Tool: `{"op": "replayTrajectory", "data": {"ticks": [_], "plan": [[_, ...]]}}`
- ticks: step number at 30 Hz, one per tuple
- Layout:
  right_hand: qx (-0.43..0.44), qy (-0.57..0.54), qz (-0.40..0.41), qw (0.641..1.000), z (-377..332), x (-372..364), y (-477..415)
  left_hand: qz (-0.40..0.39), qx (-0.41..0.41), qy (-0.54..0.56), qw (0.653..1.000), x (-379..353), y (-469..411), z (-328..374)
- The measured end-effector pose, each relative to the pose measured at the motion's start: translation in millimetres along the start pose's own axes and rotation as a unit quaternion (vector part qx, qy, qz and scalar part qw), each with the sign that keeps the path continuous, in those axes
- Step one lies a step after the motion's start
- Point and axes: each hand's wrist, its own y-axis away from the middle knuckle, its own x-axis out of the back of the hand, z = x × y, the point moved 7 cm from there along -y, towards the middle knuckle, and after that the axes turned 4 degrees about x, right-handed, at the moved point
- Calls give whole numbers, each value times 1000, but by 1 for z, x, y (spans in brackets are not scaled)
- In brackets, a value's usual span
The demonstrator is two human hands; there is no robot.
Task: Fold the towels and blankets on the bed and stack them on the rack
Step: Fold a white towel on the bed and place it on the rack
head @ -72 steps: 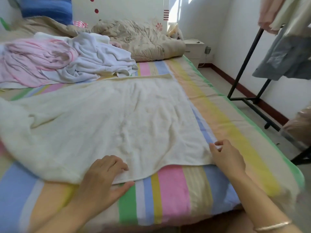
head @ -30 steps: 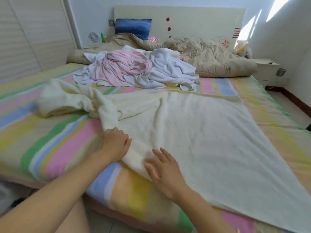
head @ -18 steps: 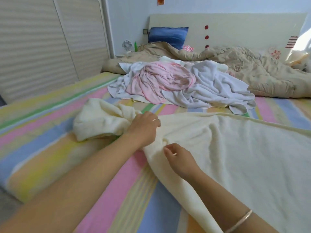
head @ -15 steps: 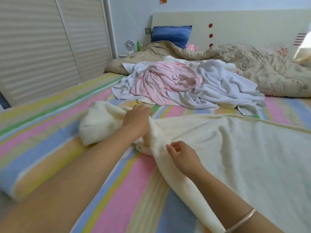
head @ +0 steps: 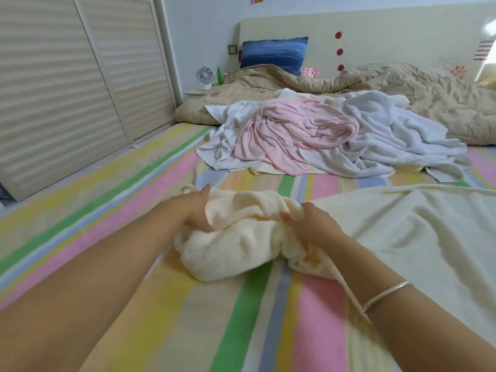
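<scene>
Cream towel [head: 241, 245] lies on the striped bed [head: 80, 224], its left end wadded between both hands. The left hand [head: 196, 210] curls its fingers into the wad and the right hand [head: 308, 224] grips the folds beside it. Tugging before a corner is found could, I judge, twist the wad tighter and drag the flat part askew.

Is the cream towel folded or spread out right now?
Cream towel not folded: one end bunched, gripped by left hand and right hand; rest spread on the bed.
</scene>
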Motion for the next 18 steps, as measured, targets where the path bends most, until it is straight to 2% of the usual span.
{"op": "replayTrajectory", "data": {"ticks": [2,5,7,10,13,14,15,18], "plan": [[23,10,18,1000,-11,0,8,-60,-17,42,997,-22,4,-7],[91,-3,55,994,-29,12,40,-66,-50,44,996,-39,18,-14],[109,-41,23,993,-38,12,68,-97,-80,86,988,-45,35,-17],[50,-62,-69,994,-39,-1,99,-184,-104,230,950,-43,64,-23],[20,61,-82,995,-37,-14,106,-203,-87,374,901,-33,70,-43],[26,83,-63,994,-39,-16,107,-180,-73,386,902,-32,67,-52],[38,99,-35,994,-42,-14,109,-142,-68,366,917,-32,63,-59],[107,143,18,984,-54,-10,115,-41,-103,157,981,-36,57,-60]]}}
